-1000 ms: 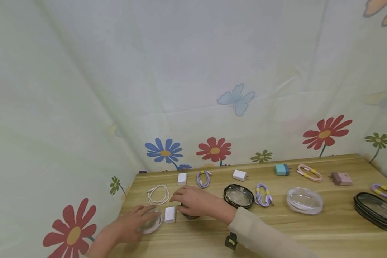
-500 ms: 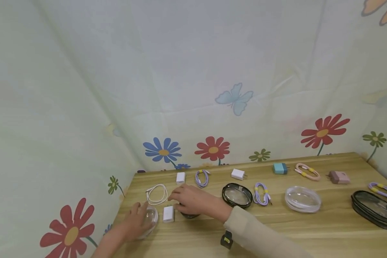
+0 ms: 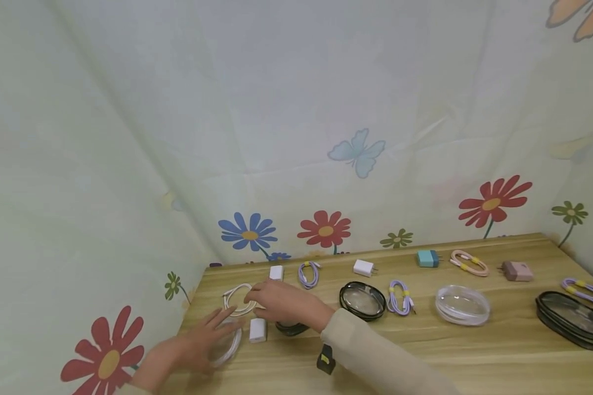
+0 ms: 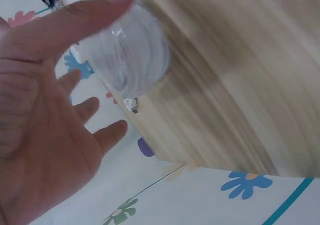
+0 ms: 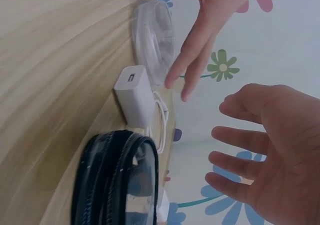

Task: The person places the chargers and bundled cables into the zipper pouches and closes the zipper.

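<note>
In the head view my left hand [image 3: 195, 344] hovers at a clear round zip case [image 3: 233, 346], fingers spread and covering part of it. The left wrist view shows the thumb in front of that case [image 4: 135, 55]; whether it touches cannot be told. My right hand [image 3: 289, 304] hangs above a small black-rimmed clear case [image 3: 291, 329], its loosely bent fingers reaching over a coiled white cable [image 3: 232, 299]. As the right wrist view shows, that hand [image 5: 280, 150] holds nothing and is apart from the black-rimmed case [image 5: 120, 185]. A white charger [image 3: 258, 331] stands between the two cases.
Along the back lie another white charger [image 3: 276, 272], a purple cable [image 3: 308, 274], a white plug [image 3: 364, 267], a teal plug [image 3: 428, 258] and a pink cable [image 3: 469, 263]. Further right are a black-rimmed case [image 3: 362, 300], a clear case [image 3: 462, 305] and a large black-rimmed case [image 3: 573, 321].
My right hand has shifted left and lifted off the small black-rimmed case, showing more of it. My left hand first drew left, then came back over the clear case with fingers spread.
</note>
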`<state>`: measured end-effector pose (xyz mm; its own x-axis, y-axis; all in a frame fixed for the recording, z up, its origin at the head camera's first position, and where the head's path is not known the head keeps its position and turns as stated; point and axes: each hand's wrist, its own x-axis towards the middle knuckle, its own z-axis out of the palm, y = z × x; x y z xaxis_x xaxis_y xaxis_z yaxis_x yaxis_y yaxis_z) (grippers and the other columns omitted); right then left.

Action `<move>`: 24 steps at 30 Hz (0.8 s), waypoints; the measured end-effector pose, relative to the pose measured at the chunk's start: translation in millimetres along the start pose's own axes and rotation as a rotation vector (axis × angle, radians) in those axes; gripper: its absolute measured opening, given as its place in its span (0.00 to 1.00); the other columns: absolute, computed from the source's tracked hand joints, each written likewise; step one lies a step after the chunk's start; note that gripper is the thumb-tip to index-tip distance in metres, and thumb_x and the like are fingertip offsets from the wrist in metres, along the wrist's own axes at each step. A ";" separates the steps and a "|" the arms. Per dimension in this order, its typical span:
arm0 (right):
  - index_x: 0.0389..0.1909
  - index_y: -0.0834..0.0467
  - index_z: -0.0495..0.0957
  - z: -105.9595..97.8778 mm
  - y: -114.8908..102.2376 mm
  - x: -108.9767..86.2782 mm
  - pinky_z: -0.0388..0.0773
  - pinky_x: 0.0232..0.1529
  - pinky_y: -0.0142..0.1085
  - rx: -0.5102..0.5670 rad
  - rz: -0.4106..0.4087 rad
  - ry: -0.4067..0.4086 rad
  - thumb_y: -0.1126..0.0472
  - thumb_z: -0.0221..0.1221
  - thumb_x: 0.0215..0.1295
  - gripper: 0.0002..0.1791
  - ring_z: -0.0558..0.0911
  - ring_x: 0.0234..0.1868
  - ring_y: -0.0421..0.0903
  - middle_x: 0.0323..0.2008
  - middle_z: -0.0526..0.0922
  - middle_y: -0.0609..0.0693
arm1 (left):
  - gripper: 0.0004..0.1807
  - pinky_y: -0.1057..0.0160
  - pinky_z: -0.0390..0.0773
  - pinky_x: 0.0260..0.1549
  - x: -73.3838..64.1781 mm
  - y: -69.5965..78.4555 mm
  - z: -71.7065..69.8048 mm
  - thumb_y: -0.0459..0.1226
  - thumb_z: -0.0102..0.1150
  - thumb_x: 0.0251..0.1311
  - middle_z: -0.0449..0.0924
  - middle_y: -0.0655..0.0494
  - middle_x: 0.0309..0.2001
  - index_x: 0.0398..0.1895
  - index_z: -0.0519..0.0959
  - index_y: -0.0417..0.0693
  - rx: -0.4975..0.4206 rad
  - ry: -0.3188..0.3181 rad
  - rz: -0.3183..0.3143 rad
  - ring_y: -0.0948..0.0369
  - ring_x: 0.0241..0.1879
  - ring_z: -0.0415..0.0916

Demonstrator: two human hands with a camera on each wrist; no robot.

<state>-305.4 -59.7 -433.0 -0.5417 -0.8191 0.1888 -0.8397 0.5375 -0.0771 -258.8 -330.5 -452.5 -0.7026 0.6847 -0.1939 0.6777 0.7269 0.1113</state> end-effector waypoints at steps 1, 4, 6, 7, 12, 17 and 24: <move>0.62 0.48 0.80 -0.3 -0.4 2.6 0.76 0.58 0.33 0.011 0.009 -0.005 0.54 0.58 0.74 0.18 0.80 0.56 0.39 0.57 0.82 0.42 | 0.59 0.35 0.75 0.55 0.2 -0.2 -1.3 0.44 0.83 0.38 0.47 0.44 0.79 0.78 0.61 0.54 -0.003 -0.025 -0.009 0.31 0.73 0.51; 0.62 0.48 0.80 -0.4 -1.0 9.1 0.77 0.55 0.31 0.052 0.038 -0.031 0.55 0.59 0.74 0.18 0.80 0.55 0.39 0.58 0.82 0.43 | 0.60 0.34 0.75 0.54 1.1 -0.8 -4.7 0.39 0.83 0.36 0.48 0.43 0.79 0.78 0.61 0.55 -0.019 -0.079 -0.030 0.30 0.73 0.51; 0.62 0.48 0.80 0.0 -1.2 11.9 0.77 0.54 0.31 0.068 0.054 -0.055 0.54 0.59 0.74 0.18 0.80 0.55 0.39 0.58 0.81 0.43 | 0.59 0.35 0.75 0.55 1.8 -0.9 -5.3 0.37 0.83 0.36 0.51 0.41 0.78 0.78 0.62 0.55 -0.019 -0.094 -0.037 0.32 0.73 0.52; 0.63 0.47 0.79 0.8 -1.2 13.1 0.77 0.54 0.31 0.072 0.060 -0.065 0.54 0.59 0.74 0.19 0.80 0.56 0.39 0.59 0.81 0.43 | 0.58 0.37 0.75 0.55 2.0 -1.2 -5.4 0.37 0.82 0.36 0.52 0.41 0.78 0.77 0.63 0.55 -0.020 -0.095 -0.039 0.33 0.73 0.54; 0.62 0.48 0.80 3.4 -0.5 18.1 0.77 0.54 0.30 0.053 0.054 -0.074 0.54 0.60 0.73 0.18 0.80 0.55 0.38 0.58 0.82 0.43 | 0.54 0.48 0.77 0.55 3.3 -1.2 -1.8 0.34 0.80 0.38 0.58 0.38 0.74 0.75 0.66 0.49 -0.039 -0.048 -0.068 0.38 0.70 0.61; 0.60 0.47 0.81 6.7 0.0 26.0 0.76 0.55 0.29 0.038 0.083 -0.091 0.55 0.61 0.71 0.18 0.81 0.54 0.38 0.55 0.82 0.43 | 0.53 0.43 0.77 0.54 7.6 0.5 5.1 0.39 0.82 0.37 0.64 0.33 0.67 0.71 0.67 0.40 -0.094 0.038 -0.135 0.37 0.64 0.66; 0.61 0.48 0.81 11.8 9.3 46.3 0.74 0.59 0.31 0.060 0.131 -0.170 0.54 0.60 0.72 0.18 0.79 0.58 0.39 0.57 0.83 0.44 | 0.53 0.34 0.71 0.57 13.3 0.6 9.2 0.44 0.84 0.37 0.67 0.32 0.63 0.67 0.69 0.32 -0.189 0.081 -0.247 0.31 0.61 0.66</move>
<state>-338.8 -95.0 -436.5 -0.6409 -0.7676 0.0057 -0.7596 0.6330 -0.1496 -265.7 -321.4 -463.9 -0.8610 0.4828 -0.1599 0.4375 0.8634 0.2515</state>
